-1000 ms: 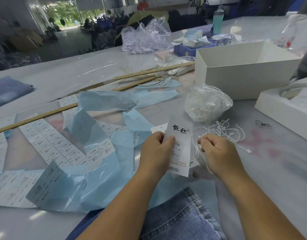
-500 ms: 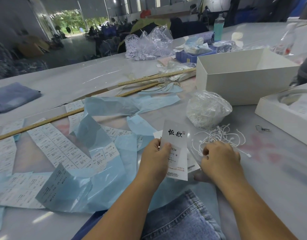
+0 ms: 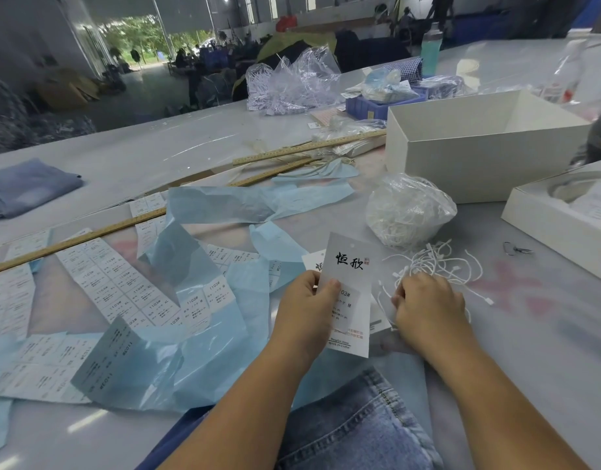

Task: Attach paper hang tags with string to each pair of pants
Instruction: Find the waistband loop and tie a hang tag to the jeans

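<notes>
My left hand point(image 3: 306, 307) pinches a white paper hang tag point(image 3: 351, 283) with black characters, held upright over the table. My right hand point(image 3: 428, 307) is just right of it, its fingers curled into a loose pile of white strings point(image 3: 434, 262); what it grips is hidden under the hand. More white tags point(image 3: 378, 322) lie beneath, between both hands. A pair of blue denim pants point(image 3: 356, 425) lies at the near table edge between my forearms. A clear bag of white strings point(image 3: 407, 212) sits behind the loose pile.
Sheets of size stickers point(image 3: 112, 286) and torn light-blue backing paper point(image 3: 217, 212) cover the left. Wooden rulers point(image 3: 75, 242) lie across the table. An open white box point(image 3: 475, 147) stands back right, another box point(image 3: 563, 215) at the right edge. Folded denim point(image 3: 28, 188) lies far left.
My right hand has moved down and right into the loose strings, away from the tag. My left hand keeps holding the tag upright.
</notes>
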`<state>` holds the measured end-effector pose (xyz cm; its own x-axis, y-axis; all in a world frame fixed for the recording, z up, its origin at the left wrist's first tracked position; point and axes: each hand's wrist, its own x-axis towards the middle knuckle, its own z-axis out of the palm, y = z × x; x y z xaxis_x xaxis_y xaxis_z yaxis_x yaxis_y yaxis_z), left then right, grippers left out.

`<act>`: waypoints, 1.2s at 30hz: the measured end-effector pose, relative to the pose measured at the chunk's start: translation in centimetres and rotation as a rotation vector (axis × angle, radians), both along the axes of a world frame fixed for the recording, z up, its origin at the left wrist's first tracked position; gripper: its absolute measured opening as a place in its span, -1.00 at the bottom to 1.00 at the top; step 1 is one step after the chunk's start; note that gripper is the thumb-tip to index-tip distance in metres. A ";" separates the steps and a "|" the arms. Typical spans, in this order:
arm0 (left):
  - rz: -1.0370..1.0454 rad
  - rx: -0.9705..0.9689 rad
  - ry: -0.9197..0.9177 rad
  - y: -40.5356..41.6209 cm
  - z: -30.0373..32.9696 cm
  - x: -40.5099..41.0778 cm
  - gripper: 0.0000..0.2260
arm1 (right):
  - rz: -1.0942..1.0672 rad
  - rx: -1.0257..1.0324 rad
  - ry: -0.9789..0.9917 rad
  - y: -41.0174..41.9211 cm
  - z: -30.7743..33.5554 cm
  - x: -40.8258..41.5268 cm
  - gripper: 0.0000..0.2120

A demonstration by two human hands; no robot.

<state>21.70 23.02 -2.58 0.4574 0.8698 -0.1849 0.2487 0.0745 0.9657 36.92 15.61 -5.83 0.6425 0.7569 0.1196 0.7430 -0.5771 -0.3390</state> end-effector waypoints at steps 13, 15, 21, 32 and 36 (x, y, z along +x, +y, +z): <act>-0.012 0.025 -0.072 -0.3 3.1 -1.5 -0.64 | 0.039 0.911 1.276 -3.0 5.2 -1.5 -0.69; -0.064 0.088 -0.038 -1.1 4.4 -2.8 -0.52 | 0.089 0.878 1.434 -4.1 6.7 -2.7 -0.63; -0.112 0.150 -0.034 -6.1 8.2 -10.4 -0.39 | 0.492 0.658 1.724 -8.3 11.0 -8.6 -0.88; 0.091 0.032 -0.210 -14.8 9.5 -25.4 -0.70 | 0.689 0.348 1.003 -12.4 14.9 -20.7 -0.89; 0.097 -0.067 -0.365 -16.7 8.2 -27.0 -0.65 | 0.627 0.357 0.938 -13.0 14.5 -23.4 -0.82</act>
